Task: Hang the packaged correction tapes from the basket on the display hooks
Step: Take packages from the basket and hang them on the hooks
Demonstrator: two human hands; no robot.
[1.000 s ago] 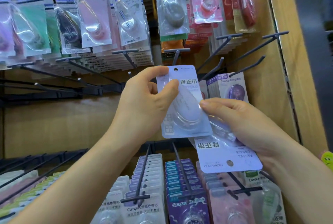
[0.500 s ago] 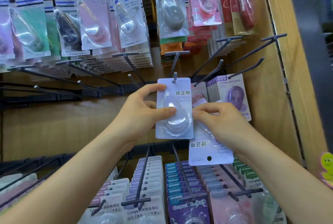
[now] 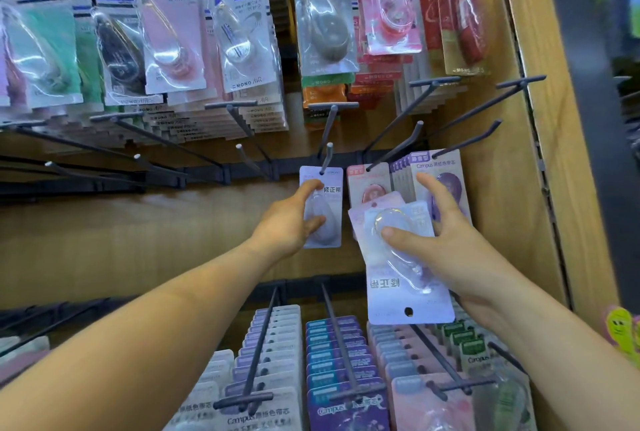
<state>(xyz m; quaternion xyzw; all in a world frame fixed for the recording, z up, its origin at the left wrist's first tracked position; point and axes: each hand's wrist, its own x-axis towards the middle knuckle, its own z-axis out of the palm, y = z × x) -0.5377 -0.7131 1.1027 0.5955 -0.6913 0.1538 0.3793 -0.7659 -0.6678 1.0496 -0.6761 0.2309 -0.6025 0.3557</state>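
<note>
A pale lilac packaged correction tape [image 3: 330, 202] hangs by its hole on a dark display hook [image 3: 327, 157] in the middle row. My left hand [image 3: 294, 222] pinches that pack between thumb and fingers. My right hand [image 3: 446, 247] grips a small fanned stack of the same packs [image 3: 401, 278], held upside down with the hang hole at the bottom. The basket is out of sight.
Bare hooks [image 3: 180, 153] run along the middle row to the left. Pink and purple packs [image 3: 440, 181] hang right of the hooked one. Full rows of packs hang above [image 3: 242, 42] and below [image 3: 339, 361]. A wooden side panel [image 3: 540, 153] closes the right.
My left hand has pushed the lilac pack farther back along its hook, toward the board. My right hand has shifted right with the remaining packs.
</note>
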